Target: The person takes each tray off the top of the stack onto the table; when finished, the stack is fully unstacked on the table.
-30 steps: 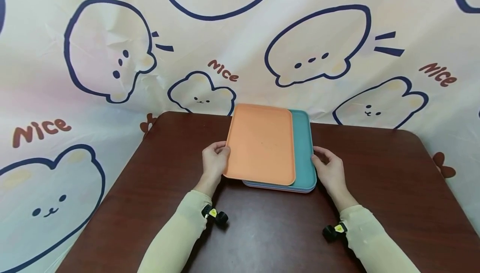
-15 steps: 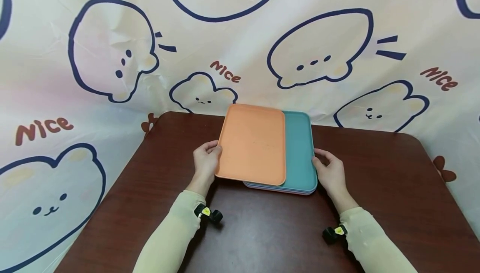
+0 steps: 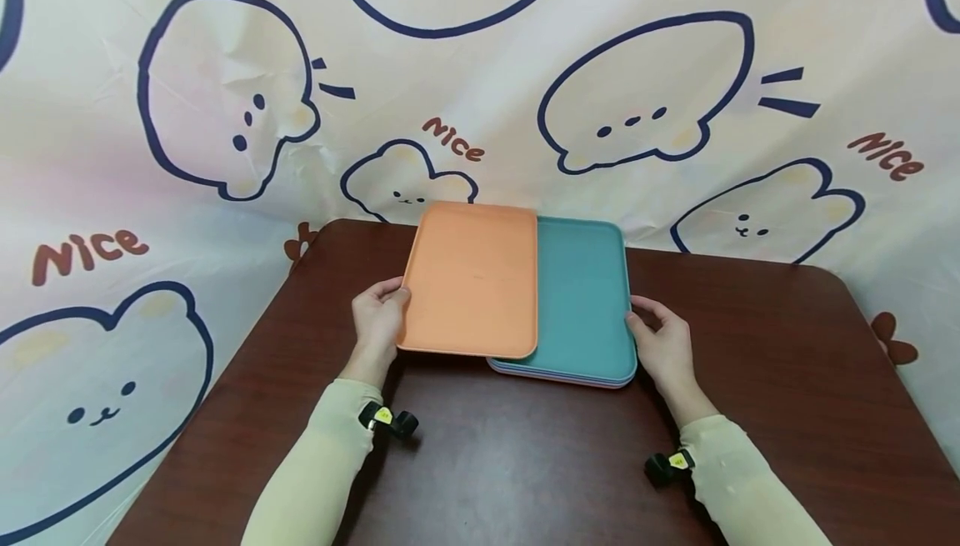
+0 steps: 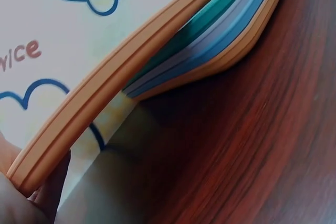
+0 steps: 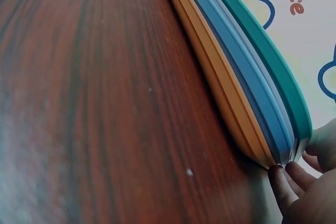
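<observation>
My left hand (image 3: 377, 318) pinches the left edge of an orange tray (image 3: 471, 279), which lies partly over the left side of a teal tray (image 3: 585, 296). In the left wrist view the orange tray (image 4: 115, 72) is raised and tilted, its far end near the stack. Under the teal tray (image 5: 262, 45) are a lilac one, a blue one (image 5: 236, 66) and another orange one (image 5: 210, 66), seen in the right wrist view. My right hand (image 3: 663, 346) holds the stack's right edge, fingertips at its side (image 5: 310, 182).
The stack stands on a dark brown table (image 3: 495, 454), near its back edge. Behind and beside the table hangs a pale cloth (image 3: 495, 71) with cartoon outlines and the word "Nice". Each wrist wears a small black camera.
My left hand has moved left with the orange tray, so more of the teal tray shows. My right hand has stayed at the stack's right edge.
</observation>
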Action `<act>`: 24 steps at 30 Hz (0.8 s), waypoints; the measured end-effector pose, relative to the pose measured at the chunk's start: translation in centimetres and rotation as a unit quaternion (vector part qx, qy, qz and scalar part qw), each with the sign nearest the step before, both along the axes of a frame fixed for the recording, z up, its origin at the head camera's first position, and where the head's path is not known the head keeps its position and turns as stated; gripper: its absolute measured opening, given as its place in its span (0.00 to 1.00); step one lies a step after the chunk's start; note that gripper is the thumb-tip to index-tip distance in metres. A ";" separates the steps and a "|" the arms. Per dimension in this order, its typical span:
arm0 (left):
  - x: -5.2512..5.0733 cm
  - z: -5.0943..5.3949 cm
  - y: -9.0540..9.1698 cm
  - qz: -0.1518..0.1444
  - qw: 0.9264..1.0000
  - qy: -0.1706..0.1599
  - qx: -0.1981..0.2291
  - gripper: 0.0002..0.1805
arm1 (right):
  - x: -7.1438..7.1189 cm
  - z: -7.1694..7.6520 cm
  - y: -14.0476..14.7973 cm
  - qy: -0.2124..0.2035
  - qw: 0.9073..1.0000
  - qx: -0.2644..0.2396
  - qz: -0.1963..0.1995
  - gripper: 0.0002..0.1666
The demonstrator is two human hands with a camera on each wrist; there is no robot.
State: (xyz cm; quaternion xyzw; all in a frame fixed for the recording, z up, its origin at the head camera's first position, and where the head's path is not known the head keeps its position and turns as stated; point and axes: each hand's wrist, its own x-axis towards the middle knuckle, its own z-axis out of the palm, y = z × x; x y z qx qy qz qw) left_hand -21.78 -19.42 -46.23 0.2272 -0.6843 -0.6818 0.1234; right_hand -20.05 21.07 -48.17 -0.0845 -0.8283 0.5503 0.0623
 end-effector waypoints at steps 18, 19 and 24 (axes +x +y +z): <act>0.7 0.2 -5.5 0.026 0.998 -0.033 -0.048 0.18 | 0.3 -0.1 0.0 -0.007 1.000 -0.007 -0.002 0.24; 0.8 0.2 -5.9 0.028 0.998 -0.040 -0.051 0.18 | 0.3 -0.1 0.0 -0.007 1.000 -0.006 -0.002 0.24; 0.8 0.4 -7.8 0.039 0.996 -0.063 -0.059 0.19 | 0.3 0.1 0.1 -0.012 1.000 -0.005 0.001 0.25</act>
